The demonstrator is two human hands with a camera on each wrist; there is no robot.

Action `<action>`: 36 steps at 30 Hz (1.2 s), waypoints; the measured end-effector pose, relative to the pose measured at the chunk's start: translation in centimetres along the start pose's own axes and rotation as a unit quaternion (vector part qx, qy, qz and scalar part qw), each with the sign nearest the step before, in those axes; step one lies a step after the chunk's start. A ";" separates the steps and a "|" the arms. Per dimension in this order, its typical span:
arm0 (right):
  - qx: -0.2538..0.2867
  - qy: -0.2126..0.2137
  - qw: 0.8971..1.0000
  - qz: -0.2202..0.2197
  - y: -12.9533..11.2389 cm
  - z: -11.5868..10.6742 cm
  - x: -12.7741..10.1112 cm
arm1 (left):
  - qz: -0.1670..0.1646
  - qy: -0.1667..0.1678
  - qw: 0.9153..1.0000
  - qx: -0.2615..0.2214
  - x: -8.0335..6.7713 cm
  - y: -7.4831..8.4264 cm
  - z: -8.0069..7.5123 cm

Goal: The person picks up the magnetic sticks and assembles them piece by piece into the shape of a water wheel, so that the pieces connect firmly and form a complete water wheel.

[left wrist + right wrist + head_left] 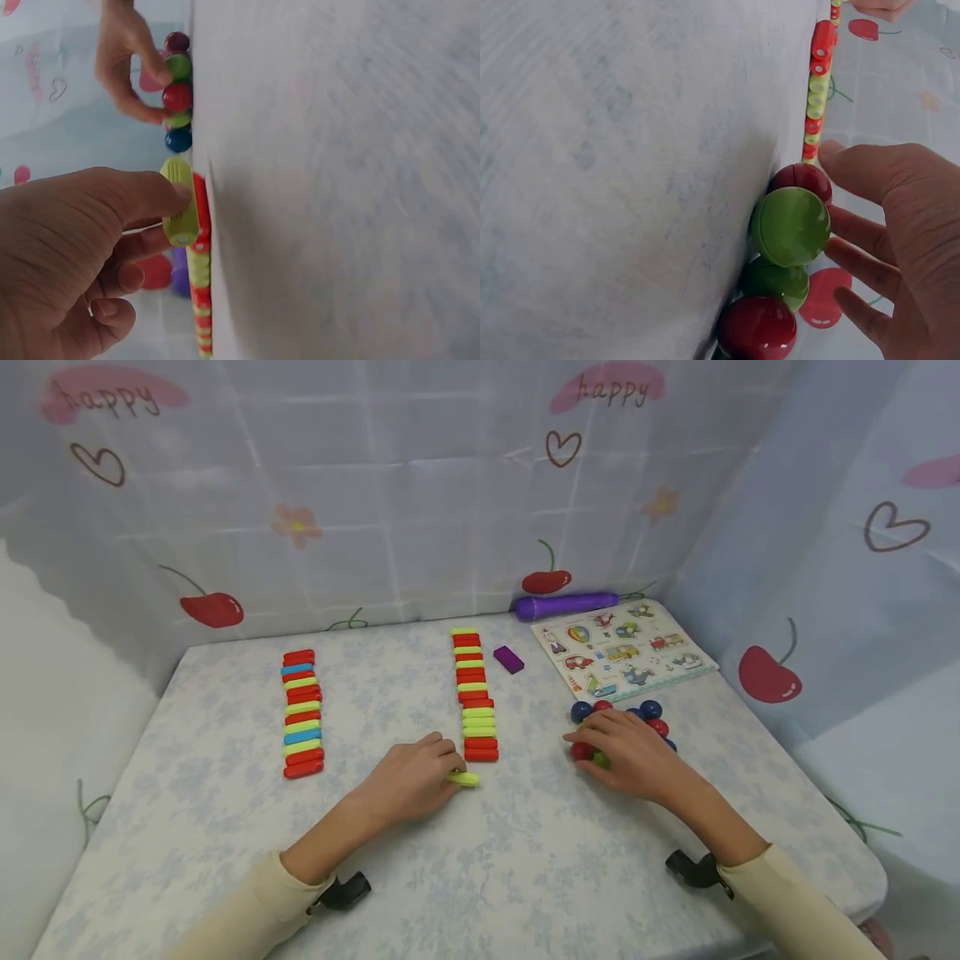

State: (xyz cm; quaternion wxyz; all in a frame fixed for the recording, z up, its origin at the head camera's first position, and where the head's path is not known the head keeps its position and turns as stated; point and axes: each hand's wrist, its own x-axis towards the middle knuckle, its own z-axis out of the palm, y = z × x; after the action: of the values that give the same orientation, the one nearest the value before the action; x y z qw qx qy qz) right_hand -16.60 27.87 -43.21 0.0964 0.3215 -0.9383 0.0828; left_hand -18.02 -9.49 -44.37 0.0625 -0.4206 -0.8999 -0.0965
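My left hand [416, 777] pinches a small yellow-green plastic stick [178, 206] between thumb and fingers. The stick is close to the near end of a row of red and yellow-green sticks [480, 702] lying side by side. My right hand [630, 752] hovers over a cluster of glossy balls, its thumb and fingers spread about them. A red ball [581, 751] and a green ball [791, 226] show beside its fingers, and a blue ball [581, 712] lies farther back. Part of the cluster is hidden under the hand.
Another row of red, yellow-green and blue sticks [303, 716] lies to the left. A purple block [509, 659] sits by the middle row's far end. Behind the balls lies a picture board [652, 647] of vehicles, with a purple tube [566, 605] along the back curtain.
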 end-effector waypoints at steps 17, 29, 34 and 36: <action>0.031 -0.002 1.000 0.002 -3.1 0.2 2.4 | -0.061 0.036 0.996 -0.060 -5.5 -2.4 -1.8; 0.179 -0.038 0.981 -0.066 -9.8 2.5 7.6 | -0.040 0.049 0.992 -0.112 -5.7 -2.2 -1.7; 0.187 -0.022 0.978 -0.086 -11.0 3.8 8.3 | -0.024 0.065 0.991 -0.116 -5.6 -2.1 -1.5; 0.190 -0.017 0.978 -0.090 -11.3 4.1 8.4 | -0.021 0.069 0.990 -0.118 -5.7 -2.1 -1.4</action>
State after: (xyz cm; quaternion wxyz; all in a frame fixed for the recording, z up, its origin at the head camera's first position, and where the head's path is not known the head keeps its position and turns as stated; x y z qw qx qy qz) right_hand -16.64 13.22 -44.15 0.0246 0.4186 -0.8742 0.2449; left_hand -15.97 -15.41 -44.36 0.0721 -0.3987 -0.8843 -0.2322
